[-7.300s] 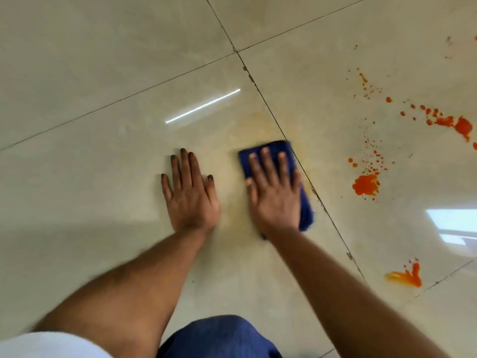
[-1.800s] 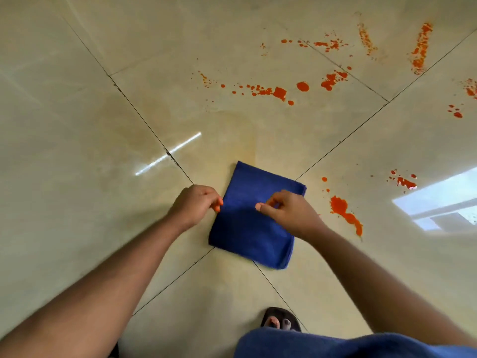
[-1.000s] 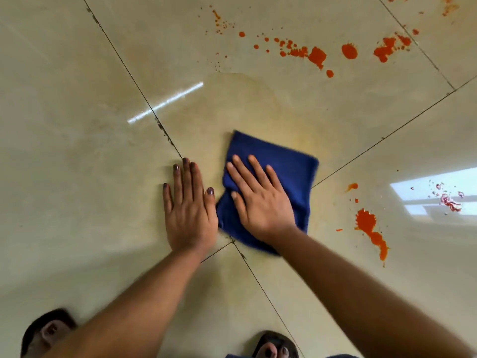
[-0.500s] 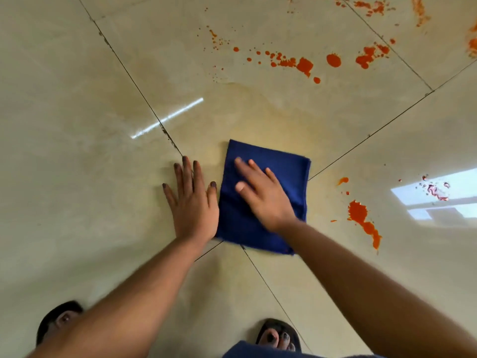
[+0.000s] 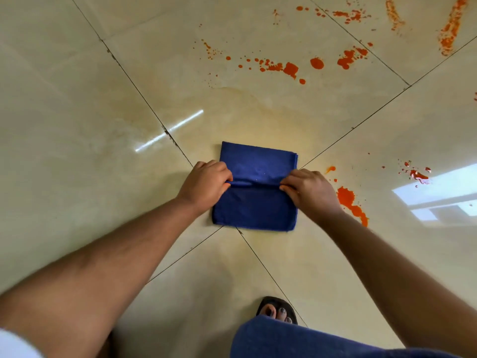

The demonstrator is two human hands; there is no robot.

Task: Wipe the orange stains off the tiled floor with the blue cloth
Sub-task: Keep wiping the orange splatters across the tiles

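The blue cloth (image 5: 255, 200) lies flat on the glossy beige tiled floor (image 5: 77, 125), over the spot where grout lines cross. A fold runs across its middle. My left hand (image 5: 206, 184) pinches the cloth's left edge at that fold. My right hand (image 5: 309, 192) pinches the right edge at the same height. An orange stain (image 5: 351, 202) sits just right of my right hand. More orange splatter (image 5: 291, 68) runs across the tile beyond the cloth, with long smears (image 5: 451, 27) at the far right. A yellowish film (image 5: 258, 112) covers the floor just beyond the cloth.
My sandalled foot (image 5: 277, 310) and blue-clad knee (image 5: 296, 339) are at the bottom edge, close behind the cloth. A bright window reflection (image 5: 438, 195) with small red spots (image 5: 418, 174) lies on the tile at the right.
Half a second ago my left hand lay flat on the floor and my right palm pressed the cloth. Now both hands pinch the cloth's side edges, and a fold has formed across it.
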